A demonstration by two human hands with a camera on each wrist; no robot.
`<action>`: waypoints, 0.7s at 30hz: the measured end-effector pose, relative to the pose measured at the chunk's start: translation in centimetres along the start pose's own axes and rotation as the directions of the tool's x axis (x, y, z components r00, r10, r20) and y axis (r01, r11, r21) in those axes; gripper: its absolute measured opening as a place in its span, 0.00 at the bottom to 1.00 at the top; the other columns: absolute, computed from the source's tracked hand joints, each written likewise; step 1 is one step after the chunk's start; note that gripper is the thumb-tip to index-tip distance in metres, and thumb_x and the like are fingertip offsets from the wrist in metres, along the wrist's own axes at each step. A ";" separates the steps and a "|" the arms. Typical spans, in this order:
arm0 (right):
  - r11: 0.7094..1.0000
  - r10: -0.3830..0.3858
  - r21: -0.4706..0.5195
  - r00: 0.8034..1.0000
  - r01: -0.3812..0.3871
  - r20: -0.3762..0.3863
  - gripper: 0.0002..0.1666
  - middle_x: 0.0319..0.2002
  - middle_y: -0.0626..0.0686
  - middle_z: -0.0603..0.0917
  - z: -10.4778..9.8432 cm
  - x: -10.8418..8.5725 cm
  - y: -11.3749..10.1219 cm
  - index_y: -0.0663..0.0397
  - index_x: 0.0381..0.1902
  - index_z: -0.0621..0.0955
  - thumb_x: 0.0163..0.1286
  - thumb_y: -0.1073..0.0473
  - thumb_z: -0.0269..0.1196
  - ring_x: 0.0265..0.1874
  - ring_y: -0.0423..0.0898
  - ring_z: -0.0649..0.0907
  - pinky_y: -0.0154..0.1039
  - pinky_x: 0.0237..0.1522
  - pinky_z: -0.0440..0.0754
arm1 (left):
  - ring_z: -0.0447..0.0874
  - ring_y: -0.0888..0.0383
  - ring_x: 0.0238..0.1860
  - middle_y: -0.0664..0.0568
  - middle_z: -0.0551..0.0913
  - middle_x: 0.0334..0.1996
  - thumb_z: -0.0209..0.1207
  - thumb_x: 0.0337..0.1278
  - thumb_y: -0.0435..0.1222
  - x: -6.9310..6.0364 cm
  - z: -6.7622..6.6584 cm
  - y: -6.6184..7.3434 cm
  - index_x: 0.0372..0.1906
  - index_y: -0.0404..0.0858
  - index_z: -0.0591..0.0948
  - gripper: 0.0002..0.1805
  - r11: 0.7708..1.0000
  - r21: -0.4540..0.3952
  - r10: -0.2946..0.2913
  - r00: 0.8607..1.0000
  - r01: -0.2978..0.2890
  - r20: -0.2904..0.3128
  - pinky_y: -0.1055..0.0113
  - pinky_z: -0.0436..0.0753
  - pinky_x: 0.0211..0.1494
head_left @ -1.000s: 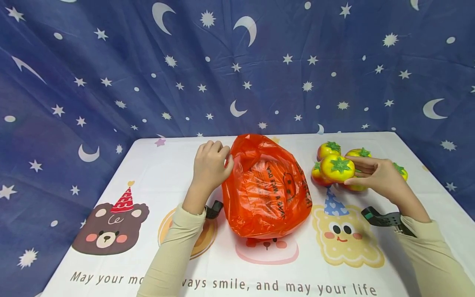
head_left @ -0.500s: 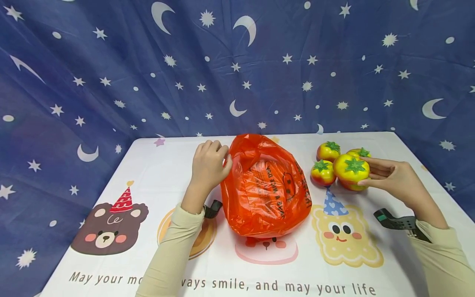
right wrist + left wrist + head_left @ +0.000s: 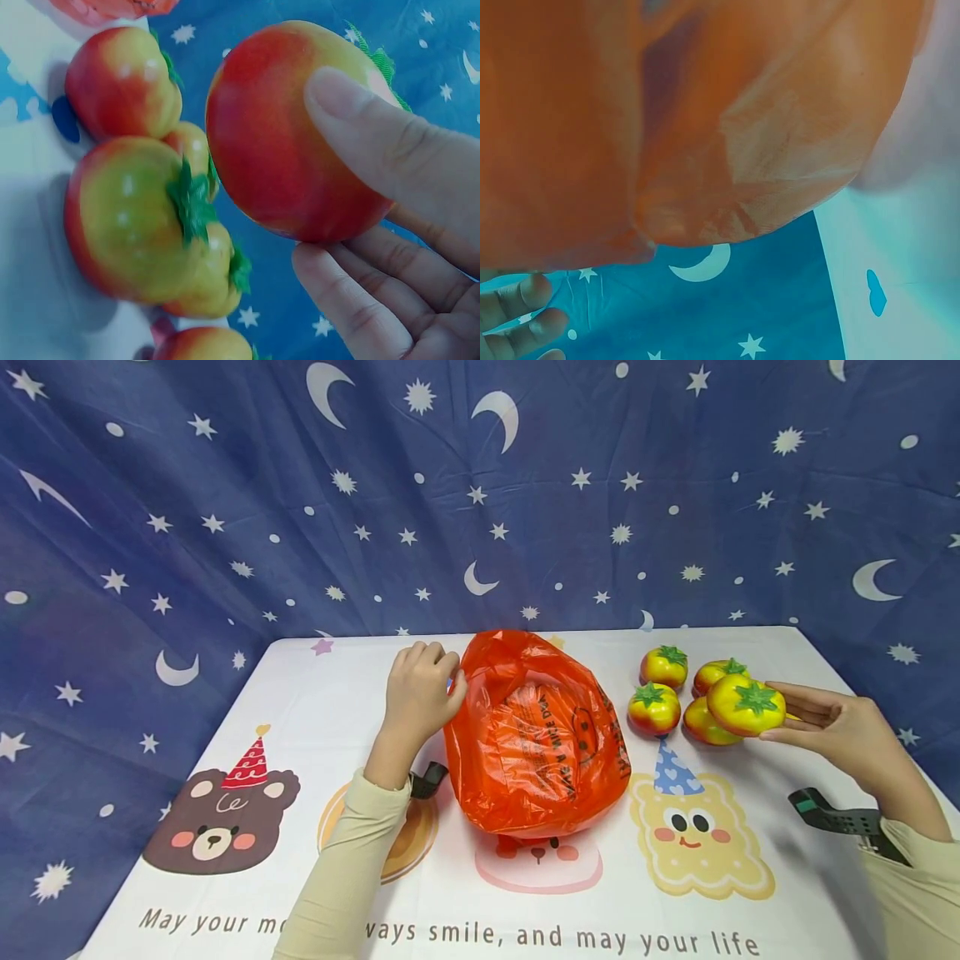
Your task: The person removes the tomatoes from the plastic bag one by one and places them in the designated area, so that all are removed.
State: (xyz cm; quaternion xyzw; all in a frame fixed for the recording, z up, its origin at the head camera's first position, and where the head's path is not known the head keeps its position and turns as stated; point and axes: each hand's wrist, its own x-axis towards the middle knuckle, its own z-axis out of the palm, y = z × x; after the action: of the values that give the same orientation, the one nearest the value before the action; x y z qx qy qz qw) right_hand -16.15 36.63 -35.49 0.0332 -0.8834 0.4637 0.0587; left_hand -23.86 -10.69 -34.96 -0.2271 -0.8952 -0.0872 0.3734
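Note:
In the head view my left hand [image 3: 422, 689] has its fingers curled at the left rim of a red-orange plastic bag [image 3: 551, 752], gripping it. The bag's mouth gapes upward, and black print shows on the plastic. Seen from the left wrist, the bag [image 3: 780, 142] fills most of the picture, with a few fingertips [image 3: 536, 292] at lower left. My right hand [image 3: 855, 731] pinches a yellow-red toy tomato [image 3: 731, 706] with a green leafy top, raised over other tomatoes. In the right wrist view the thumb [image 3: 341, 94] presses the side of this tomato [image 3: 255, 135].
Several more toy tomatoes lie together right of the bag, among them a back-left one [image 3: 660, 668] and a front-left one [image 3: 652, 714]. The white tablecloth [image 3: 675, 935] carries printed cartoon figures. A blue starry curtain [image 3: 420, 527] hangs behind the table.
My right hand has carried the held tomato to the right, away from the bag and across the other tomatoes, uncovering the ones at left. My left hand has barely moved at the bag's rim.

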 end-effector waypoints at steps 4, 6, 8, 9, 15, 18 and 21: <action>0.999 0.030 -0.024 0.999 -0.031 -0.025 0.40 0.39 0.16 0.75 -0.6 -0.6 0.6 0.60 0.63 0.70 0.51 0.65 0.70 0.37 0.14 0.77 0.17 0.32 0.77 | 0.74 0.50 0.29 0.48 0.76 0.24 0.56 0.50 0.34 0.0 -0.1 0.0 0.23 0.38 0.78 0.06 1.000 -0.006 0.000 1.000 0.000 0.000 0.57 0.75 0.41; 0.998 0.047 -0.026 0.998 -0.048 -0.033 0.40 0.38 0.15 0.74 -0.9 -0.8 0.9 0.58 0.64 0.71 0.51 0.65 0.71 0.37 0.14 0.77 0.17 0.32 0.77 | 0.73 0.50 0.29 0.48 0.76 0.24 0.56 0.50 0.35 0.0 -0.1 0.1 0.23 0.38 0.78 0.06 1.000 -0.007 -0.001 1.000 0.002 0.002 0.57 0.75 0.41; 0.998 0.056 -0.010 0.998 -0.056 -0.034 0.40 0.39 0.16 0.75 -1.2 -0.9 1.3 0.56 0.63 0.71 0.50 0.66 0.71 0.37 0.16 0.78 0.18 0.32 0.77 | 0.73 0.50 0.29 0.48 0.76 0.24 0.56 0.50 0.35 0.0 -0.2 0.1 0.24 0.37 0.78 0.06 1.000 -0.007 -0.002 1.000 0.002 0.005 0.57 0.75 0.42; 0.998 0.062 -0.010 0.997 -0.062 -0.037 0.40 0.38 0.16 0.75 -1.3 -1.0 1.5 0.54 0.63 0.72 0.50 0.66 0.71 0.36 0.16 0.78 0.17 0.32 0.77 | 0.73 0.50 0.29 0.48 0.76 0.24 0.57 0.50 0.35 0.1 -0.2 0.1 0.24 0.37 0.78 0.06 1.000 -0.007 -0.003 1.000 0.003 0.006 0.57 0.75 0.42; 0.996 0.079 -0.028 0.996 -0.080 -0.039 0.41 0.36 0.14 0.73 -1.9 -1.3 3.2 0.56 0.64 0.71 0.50 0.64 0.71 0.34 0.13 0.76 0.16 0.30 0.76 | 0.73 0.50 0.29 0.48 0.76 0.23 0.57 0.49 0.35 0.0 -0.3 0.1 0.23 0.37 0.78 0.06 1.000 -0.003 -0.007 1.000 0.007 0.011 0.57 0.75 0.41; 0.992 0.096 -0.082 0.995 -0.099 -0.036 0.43 0.35 0.12 0.70 -2.2 -1.4 4.0 0.69 0.63 0.68 0.51 0.61 0.72 0.33 0.11 0.74 0.16 0.29 0.76 | 0.73 0.50 0.29 0.48 0.76 0.23 0.57 0.50 0.36 0.0 -0.3 0.1 0.23 0.38 0.78 0.06 1.000 -0.004 -0.009 1.000 0.009 0.012 0.57 0.75 0.42; 0.985 0.108 -0.135 0.994 -0.110 -0.022 0.46 0.34 0.10 0.66 -2.4 -1.5 4.9 0.79 0.61 0.65 0.51 0.59 0.72 0.31 0.11 0.72 0.16 0.28 0.75 | 0.73 0.50 0.29 0.48 0.76 0.23 0.56 0.50 0.36 0.0 -0.3 0.1 0.23 0.38 0.78 0.06 1.000 -0.003 -0.010 1.000 0.011 0.016 0.56 0.75 0.42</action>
State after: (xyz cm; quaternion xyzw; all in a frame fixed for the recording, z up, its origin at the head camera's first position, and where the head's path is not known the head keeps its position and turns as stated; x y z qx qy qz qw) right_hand -15.03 41.41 -38.32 -0.0225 -0.9130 0.4052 0.0420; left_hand -23.61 -10.71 -34.79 -0.2236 -0.8992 -0.0887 0.3655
